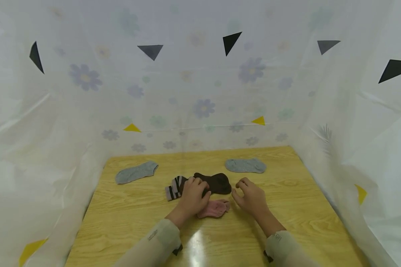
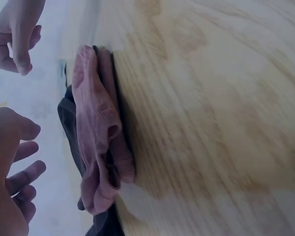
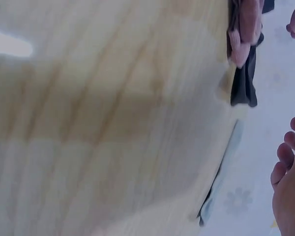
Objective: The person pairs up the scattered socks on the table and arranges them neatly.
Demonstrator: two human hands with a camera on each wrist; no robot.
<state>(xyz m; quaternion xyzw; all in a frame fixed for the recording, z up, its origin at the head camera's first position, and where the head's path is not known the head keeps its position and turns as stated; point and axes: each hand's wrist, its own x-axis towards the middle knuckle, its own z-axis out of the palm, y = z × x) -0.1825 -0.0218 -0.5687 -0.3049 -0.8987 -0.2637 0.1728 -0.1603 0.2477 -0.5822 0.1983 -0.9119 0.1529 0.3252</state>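
My left hand (image 1: 194,195) hovers over a small group of socks, its fingers loosely bent and apart from the cloth in the left wrist view. Beneath and beside it are a dark brown sock (image 1: 218,183), a striped grey and black sock (image 1: 174,188) and a pink sock (image 1: 214,208). The left wrist view shows pink fabric (image 2: 96,132) folded in layers against dark fabric (image 2: 70,118). To the right of the brown sock, my right hand (image 1: 252,196) is held in the air with relaxed, bent fingers and nothing between them. Part of the striped sock is hidden by the left hand.
One grey sock (image 1: 137,172) lies flat at the back left of the wooden table (image 1: 287,230), another grey sock (image 1: 245,165) at the back right. White flowered sheeting (image 1: 200,85) encloses the table at the back and sides.
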